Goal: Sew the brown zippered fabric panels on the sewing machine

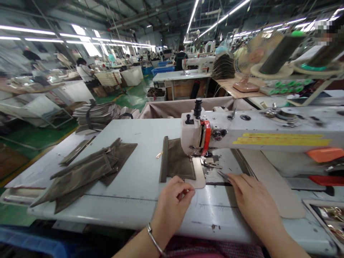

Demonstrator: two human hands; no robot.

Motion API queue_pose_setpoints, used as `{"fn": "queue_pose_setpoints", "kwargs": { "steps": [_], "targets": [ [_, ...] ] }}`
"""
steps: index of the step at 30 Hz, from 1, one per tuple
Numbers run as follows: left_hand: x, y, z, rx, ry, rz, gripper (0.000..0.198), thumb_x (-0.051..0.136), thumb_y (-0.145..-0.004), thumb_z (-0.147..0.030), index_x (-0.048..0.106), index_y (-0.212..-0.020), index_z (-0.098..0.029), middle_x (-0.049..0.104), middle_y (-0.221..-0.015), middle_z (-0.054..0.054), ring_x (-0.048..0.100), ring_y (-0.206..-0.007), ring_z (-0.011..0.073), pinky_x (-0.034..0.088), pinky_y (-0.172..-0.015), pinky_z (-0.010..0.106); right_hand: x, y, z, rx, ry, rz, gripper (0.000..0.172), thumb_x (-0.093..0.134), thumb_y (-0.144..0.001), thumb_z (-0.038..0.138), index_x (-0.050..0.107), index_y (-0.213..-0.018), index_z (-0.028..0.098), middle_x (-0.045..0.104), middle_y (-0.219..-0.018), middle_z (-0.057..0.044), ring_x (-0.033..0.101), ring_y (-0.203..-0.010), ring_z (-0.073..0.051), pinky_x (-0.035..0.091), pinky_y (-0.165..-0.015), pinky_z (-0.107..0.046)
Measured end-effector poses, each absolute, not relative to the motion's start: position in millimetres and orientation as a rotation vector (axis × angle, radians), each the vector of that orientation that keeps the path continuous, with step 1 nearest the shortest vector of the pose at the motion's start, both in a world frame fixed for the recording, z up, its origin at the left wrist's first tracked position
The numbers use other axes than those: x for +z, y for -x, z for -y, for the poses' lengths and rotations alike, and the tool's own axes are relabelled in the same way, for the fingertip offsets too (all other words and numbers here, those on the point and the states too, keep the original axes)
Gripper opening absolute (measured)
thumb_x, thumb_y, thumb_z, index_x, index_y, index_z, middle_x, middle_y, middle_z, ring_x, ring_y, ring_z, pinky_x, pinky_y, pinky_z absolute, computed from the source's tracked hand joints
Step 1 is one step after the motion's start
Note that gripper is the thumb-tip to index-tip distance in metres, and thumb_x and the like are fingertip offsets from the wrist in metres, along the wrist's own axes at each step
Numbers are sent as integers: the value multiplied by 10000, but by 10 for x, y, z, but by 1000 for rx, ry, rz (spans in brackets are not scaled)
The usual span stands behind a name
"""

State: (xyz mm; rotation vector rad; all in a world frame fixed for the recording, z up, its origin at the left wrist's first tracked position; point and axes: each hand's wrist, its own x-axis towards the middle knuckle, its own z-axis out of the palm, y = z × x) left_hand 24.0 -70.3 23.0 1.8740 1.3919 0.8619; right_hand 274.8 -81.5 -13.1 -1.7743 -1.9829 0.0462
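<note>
My left hand, wearing a silver bracelet, is curled with thumb and fingertips together, just in front of a brown fabric panel. Anything pinched in it is too small to make out. A dark strip runs along the panel's left edge, with a gold zipper pull beside it. The panel's right side lies by the needle area of the white sewing machine, against a pale rounded plate. In my right hand, the fingertips hold a small pointed metal tool by the machine bed.
Several brown fabric pieces lie overlapped on the table's left. Stacked bundles stand beyond them. A tray of metal fittings sits at right. Behind the machine are a cloth-lined bin, a fan and thread cones. People work farther back.
</note>
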Motion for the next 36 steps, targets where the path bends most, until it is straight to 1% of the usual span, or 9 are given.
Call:
{"fn": "queue_pose_setpoints", "kwargs": {
  "steps": [5,8,12,19,23,26,30,33,36],
  "targets": [
    [311,-239,707,953,-1868,-1410,89,642,-852,-174,708,-802,-206,540,-765,-5,520,-683,111,397,-631,229,193,-2308,1146,898,1558,1707,275,358,-986,437,540,-1066,248,632,-947,-19,595,-888,-184,468,-762,-282],
    [321,-244,732,1005,-1908,-1415,90,649,-848,-173,718,-806,-213,521,-727,-10,512,-675,112,400,-646,231,294,-2104,1267,1203,1446,1721,317,351,-980,492,542,-946,240,593,-841,4,563,-798,-161,440,-700,-255],
    [314,-252,768,1024,-1958,-1405,94,649,-848,-168,722,-805,-210,528,-735,-3,509,-673,110,400,-637,225,276,-2029,1223,1277,1468,1637,367,316,-986,518,511,-862,232,521,-773,18,501,-737,-147,400,-671,-250],
    [330,-279,778,1038,-1970,-1353,102,662,-831,-139,731,-801,-208,546,-733,5,524,-680,112,417,-646,215,239,-2005,1115,1289,1487,1556,377,337,-977,548,526,-880,237,484,-735,35,468,-697,-133,368,-630,-234],
    [334,-291,802,1034,-1976,-1358,100,670,-822,-137,736,-789,-204,548,-726,6,529,-672,112,424,-638,213,232,-2020,1100,1153,1563,1555,383,339,-976,545,532,-852,238,504,-707,34,494,-684,-139,372,-619,-238],
    [335,-286,766,988,-1980,-1369,105,668,-823,-145,740,-780,-208,548,-720,3,533,-665,113,429,-632,215,171,-2184,1030,922,1666,1622,357,341,-978,525,537,-880,244,577,-779,14,555,-745,-165,411,-674,-267],
    [355,-277,450,830,-2086,-1365,108,657,-840,-197,755,-832,-242,571,-766,5,565,-713,131,438,-639,234,81,-2503,811,308,1819,1902,292,432,-951,474,578,-1020,232,624,-956,-66,593,-847,-241,444,-758,-372],
    [351,-287,50,724,-2255,-1361,115,652,-824,-201,759,-820,-244,603,-796,12,587,-748,155,446,-661,261,100,-2599,563,-104,1722,2087,281,509,-917,404,602,-1083,197,611,-1020,-125,569,-971,-304,433,-847,-449],
    [291,-301,-283,679,-2360,-1420,122,644,-793,-182,755,-761,-221,629,-797,23,596,-733,168,448,-655,274,135,-2505,290,-115,1608,2164,242,519,-914,355,610,-1063,188,613,-1029,-116,569,-983,-288,450,-847,-429]
  ]
}}
